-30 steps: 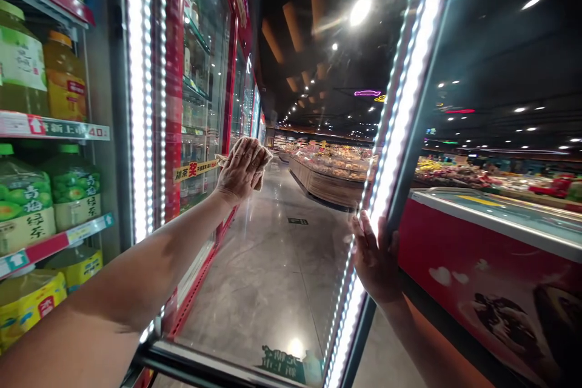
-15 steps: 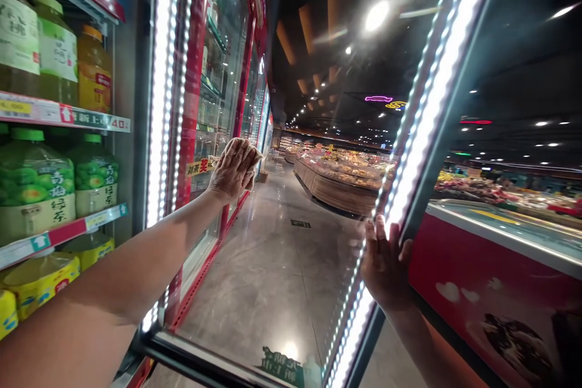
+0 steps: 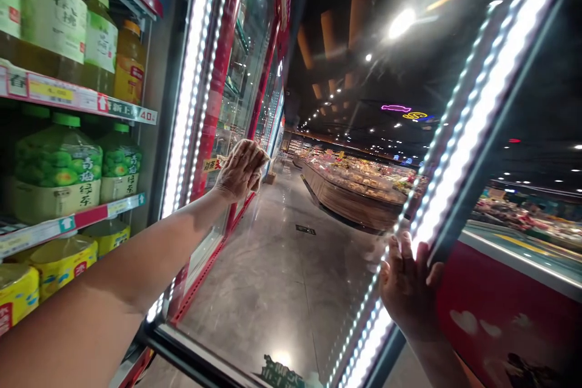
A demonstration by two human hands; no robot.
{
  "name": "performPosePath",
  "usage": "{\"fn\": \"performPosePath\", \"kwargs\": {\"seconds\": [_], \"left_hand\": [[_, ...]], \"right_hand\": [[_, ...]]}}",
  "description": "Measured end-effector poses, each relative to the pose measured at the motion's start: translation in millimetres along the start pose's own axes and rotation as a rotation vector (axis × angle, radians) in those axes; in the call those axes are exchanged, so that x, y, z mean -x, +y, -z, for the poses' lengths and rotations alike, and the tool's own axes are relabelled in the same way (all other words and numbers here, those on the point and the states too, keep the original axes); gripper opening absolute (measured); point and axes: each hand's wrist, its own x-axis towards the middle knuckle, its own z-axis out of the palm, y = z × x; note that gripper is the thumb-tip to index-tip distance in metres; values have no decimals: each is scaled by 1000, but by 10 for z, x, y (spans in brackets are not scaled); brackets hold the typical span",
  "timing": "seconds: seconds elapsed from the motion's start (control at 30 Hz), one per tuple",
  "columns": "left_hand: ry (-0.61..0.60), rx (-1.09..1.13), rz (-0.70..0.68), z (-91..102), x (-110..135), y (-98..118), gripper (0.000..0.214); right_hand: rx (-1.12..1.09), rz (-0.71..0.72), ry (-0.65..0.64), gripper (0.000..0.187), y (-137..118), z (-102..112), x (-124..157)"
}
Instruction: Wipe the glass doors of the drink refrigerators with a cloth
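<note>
An open glass fridge door (image 3: 291, 267) stands in front of me, lit by LED strips along both edges. My left hand (image 3: 240, 171) presses a beige cloth (image 3: 260, 165) flat against the inside of the glass, near its hinge side, fingers closed over the cloth. My right hand (image 3: 408, 291) grips the door's outer edge (image 3: 459, 176) on the right, with the fingers wrapped around the lit frame. Through the glass I see the store aisle.
Fridge shelves on the left hold green-capped tea bottles (image 3: 57, 167) and yellow bottles (image 3: 59, 264) with price strips. A red chest freezer (image 3: 509, 309) stands at the right. Down the aisle are a wooden produce island (image 3: 359, 200) and more fridge doors (image 3: 254, 79).
My view has swung left and down, so more of the shelves show. My left hand with the cloth has slid slightly lower on the glass. My right hand stays gripped on the door edge.
</note>
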Motion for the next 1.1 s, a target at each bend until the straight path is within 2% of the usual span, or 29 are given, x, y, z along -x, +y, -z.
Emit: {"fn": "performPosePath", "kwargs": {"seconds": [0.13, 0.3, 0.43, 0.53, 0.67, 0.8, 0.93, 1.1], "left_hand": [[40, -22, 113, 1, 105, -158, 61], [20, -18, 145, 13, 162, -324, 63], [82, -21, 263, 2, 143, -456, 65], [86, -18, 353, -38, 185, -469, 68], [24, -10, 326, -31, 277, -505, 71], [-2, 2, 269, 61, 277, -743, 68], [43, 5, 367, 57, 313, -988, 72], [16, 5, 496, -31, 490, -1056, 74]], "right_hand": [[5, -1, -12, 73, 3, 13, 5], [-9, 4, -1, 72, -21, 3, 1], [-16, -3, 29, 70, -13, -19, 0], [12, 41, 55, 71, 51, -70, 10], [55, 93, 70, 72, 115, -126, 25], [19, 35, 59, 72, 76, -102, 25], [8, 28, 54, 72, 35, -71, 21], [-32, -27, 47, 71, -30, -33, 11]]}}
